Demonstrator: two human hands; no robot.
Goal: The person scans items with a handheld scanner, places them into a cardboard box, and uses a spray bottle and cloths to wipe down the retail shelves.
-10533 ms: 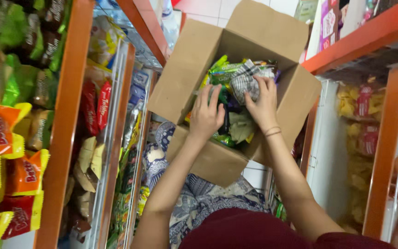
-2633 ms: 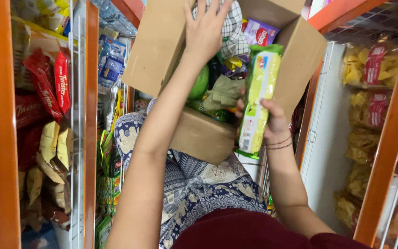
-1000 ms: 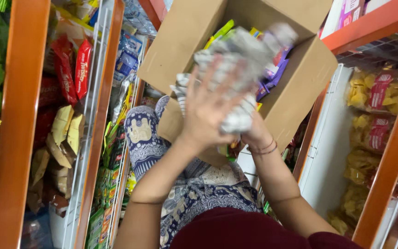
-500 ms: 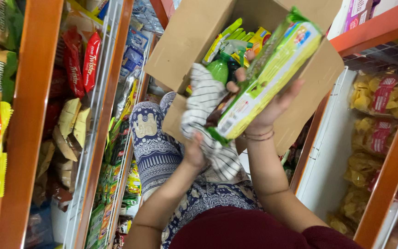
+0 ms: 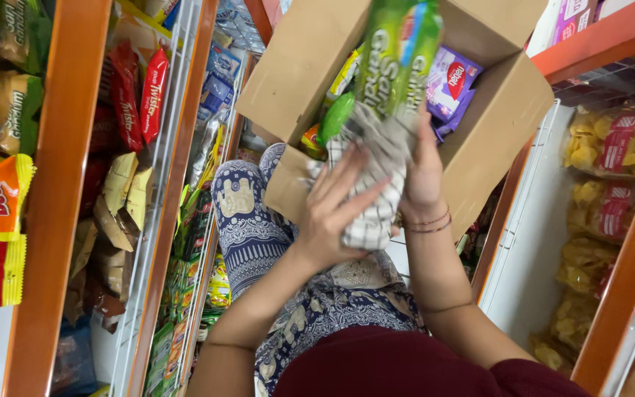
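My right hand point(image 5: 422, 173) grips a long green snack packet point(image 5: 398, 55), held upright above an open cardboard box point(image 5: 295, 73). A white checked cloth point(image 5: 372, 202) is wrapped around the packet's lower end. My left hand point(image 5: 336, 209) presses flat on that cloth with fingers spread. The box rests on my lap, over patterned blue-and-white trousers point(image 5: 248, 220). Inside it lie purple packets point(image 5: 453, 81) and several green and yellow ones point(image 5: 336, 114).
Orange shelf uprights point(image 5: 60, 198) with white wire racks stand on my left, full of red, orange and green snack bags point(image 5: 134, 88). On my right, orange shelving point(image 5: 626, 294) holds bags of yellow chips point(image 5: 611, 147). The aisle is narrow.
My right hand has swung the green packet from tilted to nearly upright. My left hand has come up with the checked cloth and now presses it against the packet's lower end.
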